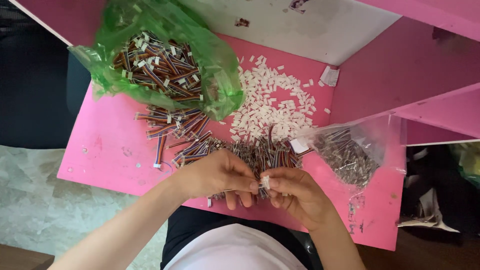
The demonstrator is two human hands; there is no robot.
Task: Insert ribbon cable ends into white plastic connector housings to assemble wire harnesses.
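Observation:
My left hand [217,175] and my right hand [295,192] meet at the near edge of a pink table [100,150]. Together they pinch a small white plastic connector [265,182] with a short multicoloured wire lead; the fingertips of both hands touch it. Just beyond the hands lies a heap of multicoloured wire leads [250,150]. Farther back is a spread of loose white connector housings [272,102]. A green plastic bag [165,55], open, holds many more wire leads at the back left.
A clear plastic bag [355,150] with finished wire pieces lies at the right. Pink partition walls [415,65] rise at the right and back. A pale floor [35,200] shows at the lower left, beyond the table's edge.

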